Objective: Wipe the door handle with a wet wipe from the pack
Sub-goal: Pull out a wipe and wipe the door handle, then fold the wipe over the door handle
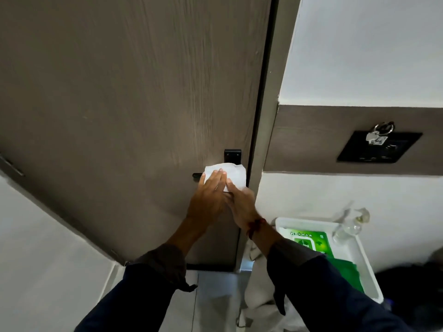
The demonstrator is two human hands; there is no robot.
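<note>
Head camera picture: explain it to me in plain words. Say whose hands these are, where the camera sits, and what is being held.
There is no machine here. The single camera is worn on a person's head and looks forward and down, so both arms reach in from the bottom edge. The left hand and the right hand press a white wet wipe flat against the black door handle on the grey-brown door. The wipe covers most of the handle; only its left tip and the black plate above show. To the right, a white tray holds the green wipe pack. Higher on the wall, keys hang at a black panel.
</note>
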